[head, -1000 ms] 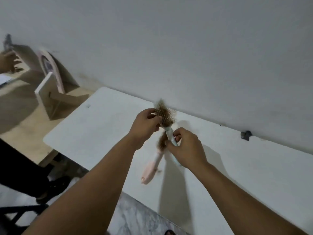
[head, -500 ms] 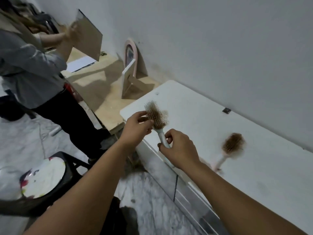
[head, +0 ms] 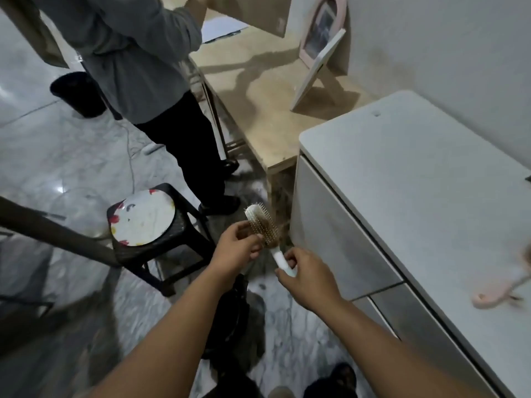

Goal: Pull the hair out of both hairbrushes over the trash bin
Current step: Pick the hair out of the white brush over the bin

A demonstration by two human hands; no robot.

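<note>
While my right hand (head: 309, 278) grips the white hairbrush (head: 265, 229) by its handle and my left hand (head: 235, 249) pinches the brown hair (head: 268, 228) at the bristles, I'd lift the mat from the base toward the tip in one steady pull. Held over the floor, left of the worktop (head: 416, 156), the brush runs handle near me, head up and away-left. A pink hairbrush (head: 501, 294) lies on the worktop; no bin is clearly visible below.
</note>
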